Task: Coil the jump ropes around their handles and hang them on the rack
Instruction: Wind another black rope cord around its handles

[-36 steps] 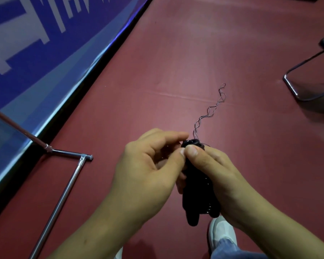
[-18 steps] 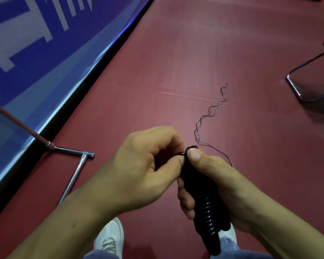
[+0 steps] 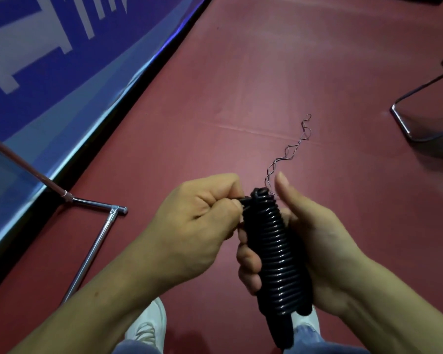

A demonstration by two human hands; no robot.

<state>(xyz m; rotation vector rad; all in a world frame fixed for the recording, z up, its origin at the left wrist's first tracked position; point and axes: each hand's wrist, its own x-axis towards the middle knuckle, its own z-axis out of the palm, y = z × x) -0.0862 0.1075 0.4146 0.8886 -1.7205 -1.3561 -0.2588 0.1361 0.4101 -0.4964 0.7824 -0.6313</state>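
One rope (image 3: 274, 251), black, was wound in tight turns round its handles and held tilted above the red floor (image 3: 241, 85). The right hand (image 3: 317, 251) wrapped the coil, fingers curled onto its left side, thumb raised straight and clear. The left hand (image 3: 197, 226) pinched the rope end at the coil's top, the pinch mostly hidden by knuckles. The handles were covered, with only a dark butt showing below. A thin twisted thread (image 3: 289, 152) ran from the top, its attachment unclear. The rack (image 3: 95, 249), chrome tubes, was cut off at left. One shoe (image 3: 146, 325) was partly hidden by the forearms. A chair base (image 3: 425, 116) was cropped at right.
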